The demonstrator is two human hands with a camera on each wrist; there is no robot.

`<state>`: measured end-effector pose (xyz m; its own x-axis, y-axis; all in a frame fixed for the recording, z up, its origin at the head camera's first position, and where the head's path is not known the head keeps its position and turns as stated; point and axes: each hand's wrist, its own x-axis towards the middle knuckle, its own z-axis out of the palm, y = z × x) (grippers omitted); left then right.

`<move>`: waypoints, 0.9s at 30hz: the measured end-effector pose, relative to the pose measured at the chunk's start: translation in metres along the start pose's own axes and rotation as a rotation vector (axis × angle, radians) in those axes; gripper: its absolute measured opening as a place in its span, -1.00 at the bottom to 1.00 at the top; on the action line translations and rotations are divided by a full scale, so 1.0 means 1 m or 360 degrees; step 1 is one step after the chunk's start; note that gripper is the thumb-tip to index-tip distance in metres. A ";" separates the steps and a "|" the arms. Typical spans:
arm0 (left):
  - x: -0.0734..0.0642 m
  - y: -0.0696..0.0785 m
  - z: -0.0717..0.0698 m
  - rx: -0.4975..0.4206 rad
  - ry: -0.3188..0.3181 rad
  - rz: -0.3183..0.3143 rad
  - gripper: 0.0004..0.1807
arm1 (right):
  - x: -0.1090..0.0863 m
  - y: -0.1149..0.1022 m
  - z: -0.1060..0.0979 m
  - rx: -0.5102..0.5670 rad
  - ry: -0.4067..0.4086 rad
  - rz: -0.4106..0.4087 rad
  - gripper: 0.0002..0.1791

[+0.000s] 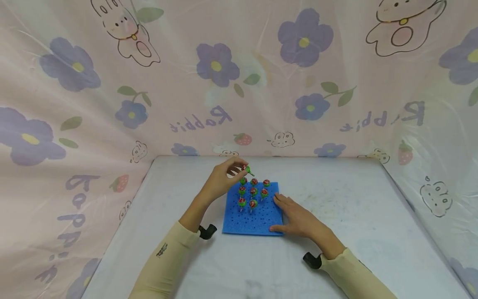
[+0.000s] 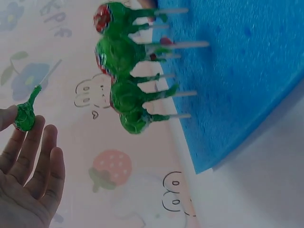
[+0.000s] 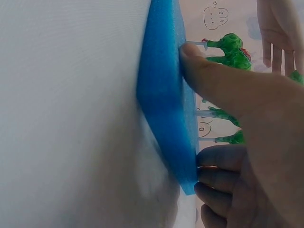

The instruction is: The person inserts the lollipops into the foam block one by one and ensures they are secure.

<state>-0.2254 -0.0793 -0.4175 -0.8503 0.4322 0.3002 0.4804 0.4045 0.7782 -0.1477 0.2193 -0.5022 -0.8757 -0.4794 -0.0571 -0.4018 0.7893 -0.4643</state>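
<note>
My left hand (image 1: 218, 179) is raised over the far left part of a blue foam board (image 1: 254, 227). Thumb and fingertips pinch a lollipop (image 2: 25, 118) by its green-wrapped head, while its thin stick points up and away in the left wrist view. Several red-and-green lollipops (image 1: 253, 192) stand upright in the board, sticks down in its small holes. At the board's right side rests my right hand (image 1: 300, 218), thumb near the front corner and fingers further back along the edge. In the right wrist view the thumb (image 3: 204, 71) lies on the board's top face.
The board lies on a white-covered table (image 1: 347, 191). A printed curtain (image 1: 257, 95) with flowers and rabbits rises behind the table and along both sides. Black curved pieces (image 1: 208, 231) sit at both wrists by the sleeves.
</note>
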 end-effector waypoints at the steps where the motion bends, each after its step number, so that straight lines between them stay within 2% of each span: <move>1: -0.001 0.002 0.001 0.0003 -0.0017 0.0005 -0.66 | 0.000 0.000 0.000 0.0001 -0.0003 0.0005 0.24; 7: -0.007 0.011 0.009 0.0077 -0.0094 0.0008 -0.62 | 0.000 0.003 0.002 0.0004 -0.0005 0.0002 0.23; 14: -0.015 0.017 0.022 0.0173 -0.0132 0.0025 -0.65 | 0.002 0.003 0.002 0.0030 -0.0010 0.0000 0.23; 27: -0.023 0.021 0.038 0.0420 -0.0230 0.0061 -0.64 | 0.001 0.005 0.002 0.0019 0.0009 -0.0017 0.23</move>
<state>-0.1878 -0.0501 -0.4289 -0.8002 0.5539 0.2300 0.5668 0.5731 0.5918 -0.1502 0.2217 -0.5062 -0.8730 -0.4855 -0.0469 -0.4079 0.7794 -0.4755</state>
